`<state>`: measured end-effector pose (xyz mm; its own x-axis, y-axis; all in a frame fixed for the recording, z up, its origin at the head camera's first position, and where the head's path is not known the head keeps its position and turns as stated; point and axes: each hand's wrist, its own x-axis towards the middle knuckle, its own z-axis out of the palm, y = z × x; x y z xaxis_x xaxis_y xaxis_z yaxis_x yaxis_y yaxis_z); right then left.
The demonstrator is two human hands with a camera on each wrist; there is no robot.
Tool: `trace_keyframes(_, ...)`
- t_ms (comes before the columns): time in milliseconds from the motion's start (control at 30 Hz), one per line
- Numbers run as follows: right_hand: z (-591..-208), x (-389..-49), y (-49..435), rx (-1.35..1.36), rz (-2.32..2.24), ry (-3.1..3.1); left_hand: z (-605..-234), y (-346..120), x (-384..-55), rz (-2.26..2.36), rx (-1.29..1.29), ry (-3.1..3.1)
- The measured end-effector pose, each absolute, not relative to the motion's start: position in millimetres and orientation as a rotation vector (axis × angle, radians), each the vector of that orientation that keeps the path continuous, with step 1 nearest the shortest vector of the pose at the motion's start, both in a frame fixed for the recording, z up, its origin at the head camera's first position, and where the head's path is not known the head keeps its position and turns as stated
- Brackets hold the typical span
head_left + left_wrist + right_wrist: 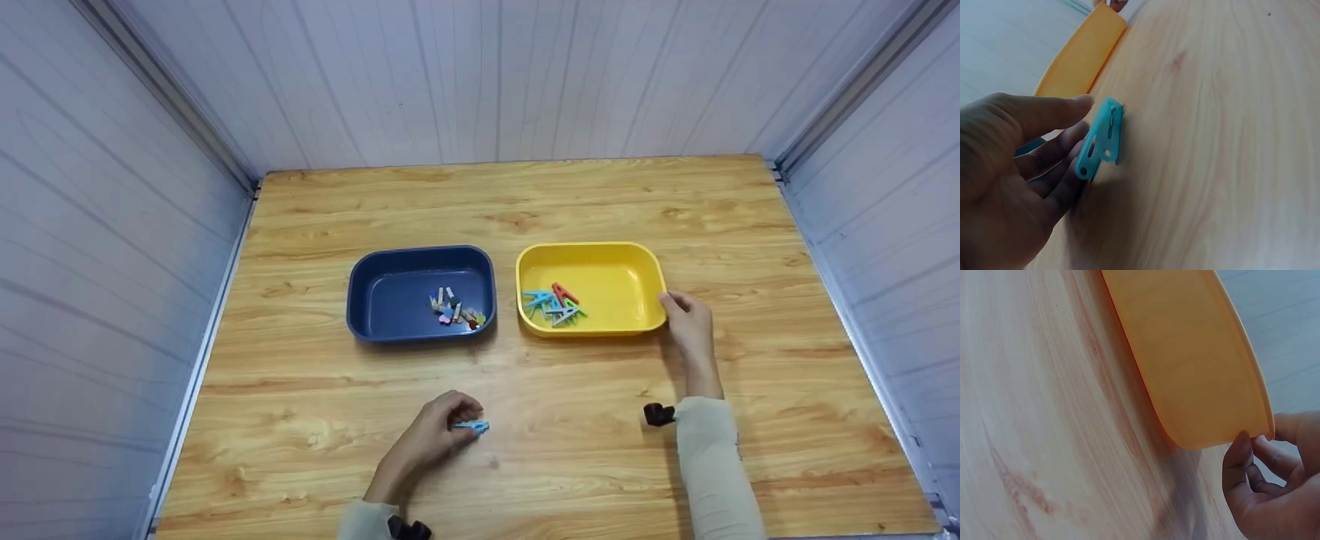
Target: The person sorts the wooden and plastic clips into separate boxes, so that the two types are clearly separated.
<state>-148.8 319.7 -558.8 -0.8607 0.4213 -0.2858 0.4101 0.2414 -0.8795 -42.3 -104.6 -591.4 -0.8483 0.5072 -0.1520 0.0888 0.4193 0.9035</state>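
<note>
A light blue plastic clothespin point(474, 426) lies on the table near the front. My left hand point(439, 431) is around it, thumb and curved fingers on either side. In the left wrist view, the fingers of the left hand point(1022, 163) are beside the clothespin point(1100, 138), and the thumb tip appears apart from it. At the right, my right hand point(688, 326) pinches the right rim of a yellow bin point(615, 281). The right wrist view shows thumb and fingers of the right hand point(1275, 484) on the corner of the yellow bin point(1190, 365).
Several colored plastic clothespins point(555, 304) lie at the left inside the yellow bin. Left of it stands a dark blue bin point(386, 300) with several small decorated wooden clips point(450, 307). Pale panel walls point(480, 82) enclose the wooden table point(300, 405).
</note>
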Motion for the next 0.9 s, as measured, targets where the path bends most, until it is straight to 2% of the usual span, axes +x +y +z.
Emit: trace_keyframes(900,-558.4,-149.2,321.5,-0.83,1.723,-2.507,-587.2,-97.5,-41.1,1.281,0.633,2.392)
